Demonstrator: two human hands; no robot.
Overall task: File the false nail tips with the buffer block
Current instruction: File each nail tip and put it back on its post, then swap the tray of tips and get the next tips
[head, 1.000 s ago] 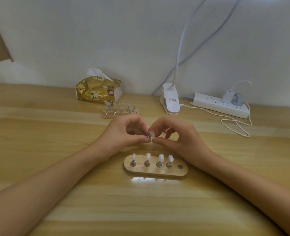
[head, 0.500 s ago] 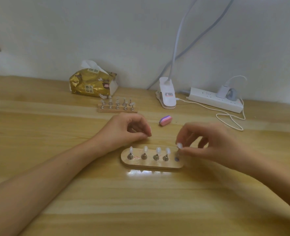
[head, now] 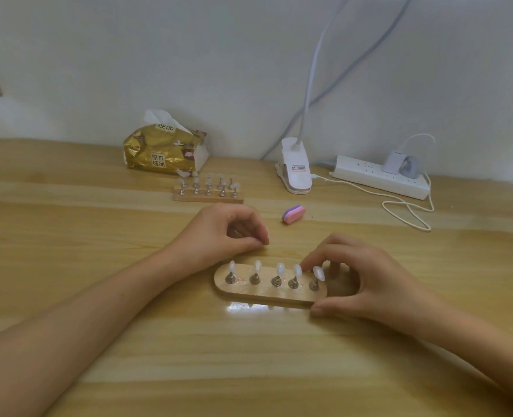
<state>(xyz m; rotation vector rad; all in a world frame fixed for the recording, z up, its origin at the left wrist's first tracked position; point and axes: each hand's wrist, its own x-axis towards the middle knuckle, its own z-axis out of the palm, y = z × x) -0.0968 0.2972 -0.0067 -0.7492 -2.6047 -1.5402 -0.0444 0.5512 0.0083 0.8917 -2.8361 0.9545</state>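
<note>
A wooden nail holder (head: 249, 291) lies in front of me with several clear false nail tips on metal pegs; the rightmost tip (head: 318, 272) stands at its right end. My right hand (head: 366, 281) grips that end, thumb on the front edge and fingers curled behind it. My left hand (head: 225, 233) rests on the table just behind the holder, fingers loosely curled and holding nothing I can see. The pink and purple buffer block (head: 293, 214) lies on the table beyond both hands, untouched.
A second wooden holder (head: 208, 194) with several tips stands farther back, in front of a gold tissue pack (head: 165, 152). A white clip lamp base (head: 294, 167), a power strip (head: 378, 176) and a looped white cable (head: 406, 212) sit at the back right.
My hands parted. My right hand carried the nail tip down to the holder's right end, where it now stands, and took hold of the holder. My left hand stayed put, curled.
</note>
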